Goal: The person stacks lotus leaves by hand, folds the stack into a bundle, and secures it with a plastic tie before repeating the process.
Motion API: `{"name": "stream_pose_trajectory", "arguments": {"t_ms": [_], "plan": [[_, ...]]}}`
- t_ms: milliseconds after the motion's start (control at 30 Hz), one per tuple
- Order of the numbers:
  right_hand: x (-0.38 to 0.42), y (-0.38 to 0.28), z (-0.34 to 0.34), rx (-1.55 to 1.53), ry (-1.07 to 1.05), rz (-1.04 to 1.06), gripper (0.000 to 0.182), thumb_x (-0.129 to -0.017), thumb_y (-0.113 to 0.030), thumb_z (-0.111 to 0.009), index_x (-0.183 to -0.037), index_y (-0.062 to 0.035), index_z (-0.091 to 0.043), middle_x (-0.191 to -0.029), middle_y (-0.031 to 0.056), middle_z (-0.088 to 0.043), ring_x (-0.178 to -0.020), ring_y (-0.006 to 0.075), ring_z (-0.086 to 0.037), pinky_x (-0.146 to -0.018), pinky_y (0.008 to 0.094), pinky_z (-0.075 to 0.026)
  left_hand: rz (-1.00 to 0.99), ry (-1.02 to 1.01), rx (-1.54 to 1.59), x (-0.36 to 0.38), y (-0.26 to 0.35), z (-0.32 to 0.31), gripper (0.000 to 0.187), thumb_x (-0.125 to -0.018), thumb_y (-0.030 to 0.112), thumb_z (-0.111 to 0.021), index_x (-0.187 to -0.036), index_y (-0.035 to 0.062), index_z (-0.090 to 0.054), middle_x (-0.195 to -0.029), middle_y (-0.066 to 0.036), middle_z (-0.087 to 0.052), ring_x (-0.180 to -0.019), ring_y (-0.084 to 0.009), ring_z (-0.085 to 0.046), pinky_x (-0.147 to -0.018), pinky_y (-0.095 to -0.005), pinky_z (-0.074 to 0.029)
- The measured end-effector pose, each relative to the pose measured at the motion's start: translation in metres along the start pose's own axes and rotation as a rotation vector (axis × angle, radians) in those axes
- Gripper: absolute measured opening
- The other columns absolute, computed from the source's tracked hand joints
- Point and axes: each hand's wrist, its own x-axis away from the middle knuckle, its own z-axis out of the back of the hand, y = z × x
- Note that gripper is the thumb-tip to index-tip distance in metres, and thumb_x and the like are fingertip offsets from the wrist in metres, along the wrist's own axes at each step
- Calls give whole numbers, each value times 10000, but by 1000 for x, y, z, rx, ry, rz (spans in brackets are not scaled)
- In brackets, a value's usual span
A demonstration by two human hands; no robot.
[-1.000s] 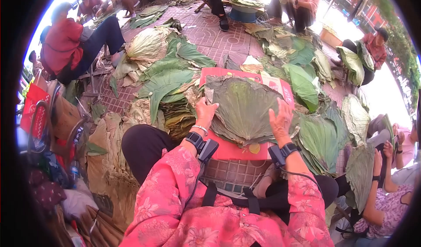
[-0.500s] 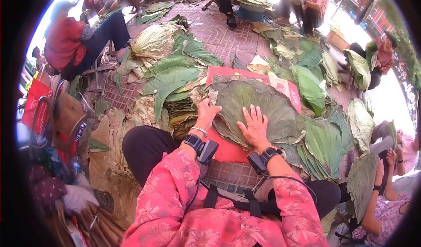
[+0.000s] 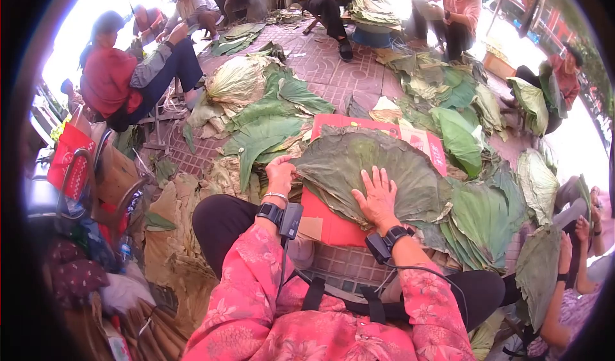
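Observation:
A large grey-green dried leaf (image 3: 365, 159) lies across a red cardboard sheet (image 3: 333, 223) in front of my knees. My left hand (image 3: 280, 174) pinches the leaf's left edge between thumb and fingers. Flat on the leaf, right of its middle, rests my right hand (image 3: 378, 197) with its fingers spread. Part of the cardboard is hidden under the leaf.
Green leaves (image 3: 477, 210) are spread on the right, and more leaves (image 3: 272, 121) lie at the upper left. Brown dried leaves (image 3: 170, 233) are beside my left knee. Several seated people surround the area, one in red (image 3: 109, 79). A bag-hung chair (image 3: 96, 175) stands left.
The leaf's left edge now reaches further left and lies flatter, and my left hand has moved out with it. My right hand stays on the leaf. The whole view has shifted slightly.

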Motion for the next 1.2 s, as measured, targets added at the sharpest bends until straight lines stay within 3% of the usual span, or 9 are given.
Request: {"name": "stream_pose_trajectory", "arguments": {"t_ms": [133, 267, 400, 467, 667, 800, 933, 1100, 1200], "plan": [[1, 0, 0, -12, 2, -5, 614, -823, -502, -494, -1333, -180, -386, -1424, 114, -276, -1322, 293, -214, -1037, 510, -159, -318, 271, 68, -5, 14, 6, 316, -729, -116, -502, -1013, 20, -521, -875, -92, -549, -701, -190, -579, -528, -320, -488], [0, -2, 2, -9, -9, -11, 621, -822, -507, -493, -1335, -175, -383, -1428, 115, -270, -1325, 291, -206, -1038, 512, -153, -1005, 445, -532, 14, 33, -24, 350, -744, -70, -499, -1089, -6, -502, -972, -123, -573, -845, -208, -577, -647, -310, -485], [1, -3, 5, 6, -49, -10, 624, -822, -470, -496, -1350, -168, -359, -1439, 114, -249, -1333, 291, -189, -1038, 510, -149, -1165, -283, -702, 99, -4, -116, 496, -833, 158, -535, -1293, 51, -386, -1276, -200, -424, -1166, -311, -427, -973, -372, -343], [0, 0, -1, 13, -45, -17, 625, -815, -432, -498, -1359, -165, -343, -1445, 114, -237, -1339, 293, -180, -1038, 510, -147, -948, -545, -804, 113, -50, -139, 549, -869, 284, -486, -1345, 62, -325, -1364, -209, -329, -1273, -323, -311, -1042, -434, -235], [4, 2, -9, 72, -49, -9, 630, -807, -429, -501, -1359, -169, -345, -1451, 111, -230, -1342, 293, -176, -1041, 512, -142, -907, -362, -1411, 101, -67, -100, 674, -860, 501, -431, -1376, 94, -284, -1450, -144, -219, -1367, -301, -108, -1006, -641, -94], [1, -4, 0, -4, -21, -24, 627, -811, -509, -498, -1336, -184, -386, -1432, 112, -267, -1332, 297, -199, -1040, 515, -154, -783, -236, -1473, 86, -55, -56, 675, -851, 533, -434, -1398, 179, -261, -1494, -74, -101, -1372, -321, -54, -988, -661, -123], [-1, -3, 2, -6, -11, -22, 625, -815, -510, -495, -1335, -180, -387, -1424, 113, -277, -1327, 294, -205, -1041, 512, -152, -541, -184, -1271, 77, -52, -45, 707, -856, 555, -429, -1426, 229, -166, -1491, -135, -29, -1369, -340, -42, -985, -641, -193], [2, -3, 1, 3, 5, -19, 625, -821, -516, -483, -1334, -171, -388, -1421, 116, -277, -1322, 296, -209, -1039, 512, -155, -489, -308, -884, 35, -95, -30, 895, -847, 599, -416, -1408, -5, -69, -1461, -241, -54, -1365, -347, -54, -1098, -370, -104], [2, -3, 2, -2, -3, -17, 622, -838, -517, -458, -1342, -161, -377, -1423, 134, -274, -1325, 311, -211, -1038, 502, -147, -272, -378, -760, 37, -93, -30, 874, -870, 568, -412, -1406, -18, -47, -1458, -230, -106, -1363, -306, -106, -1091, -337, -131]]}}
